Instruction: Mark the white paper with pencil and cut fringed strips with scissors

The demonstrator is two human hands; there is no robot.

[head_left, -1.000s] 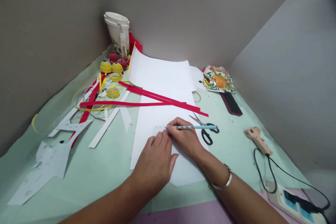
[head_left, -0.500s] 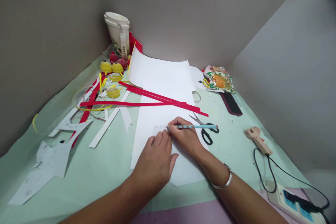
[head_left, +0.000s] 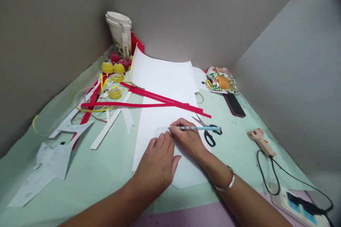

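My right hand is closed round a light-blue pencil, its tip on a white paper sheet. Beside it my left hand lies on the same sheet, fingers together and stretched forward, thumb apart. Just ahead of the left fingertips shows a faint greyish strip with small marks; I cannot make out what it is. Scissors with black handles lie right of my right hand, partly behind the pencil. Red strips cross the paper farther back.
Left are white paper cutouts, white strips and yellow cup-like pieces. A coffee cup container stands behind. Right are a phone, a food packet, a glue gun and a power strip.
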